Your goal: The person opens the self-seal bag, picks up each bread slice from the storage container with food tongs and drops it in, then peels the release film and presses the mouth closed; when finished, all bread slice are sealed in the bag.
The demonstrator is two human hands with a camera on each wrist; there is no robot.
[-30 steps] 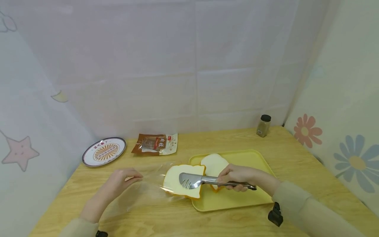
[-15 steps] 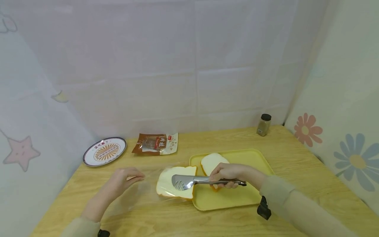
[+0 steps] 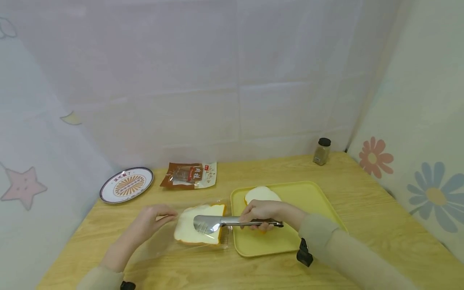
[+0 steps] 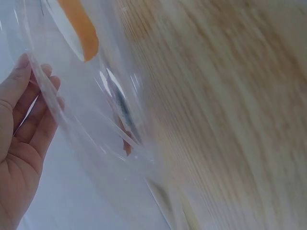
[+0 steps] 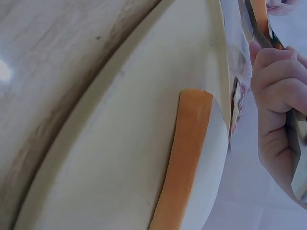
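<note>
My left hand (image 3: pixel 150 220) pinches the edge of a clear plastic bag (image 4: pixel 81 110) between thumb and fingers, left of the yellow tray. Inside the bag lies a white bread slice (image 3: pixel 184 225) with an orange-brown crust. My right hand (image 3: pixel 264 211) grips the handle of metal serving tongs (image 3: pixel 230 220), whose slotted broad end covers part of that slice, within the bag. Beneath the right hand, a second bread slice (image 3: pixel 259 194) rests on the yellow tray (image 3: pixel 311 205), partly hidden by the hand; its crust shows large in the right wrist view.
A brown and white food packet (image 3: pixel 188 176) lies behind the bag. At the back left is a patterned plate (image 3: pixel 125 185). A black-lidded jar (image 3: pixel 321 152) stands at the back right, near the fabric wall (image 3: pixel 290 80).
My right hand has moved left with the tongs, carrying the bread slice off the tray's edge and deeper into the bag. The left hand has stayed almost in place.
</note>
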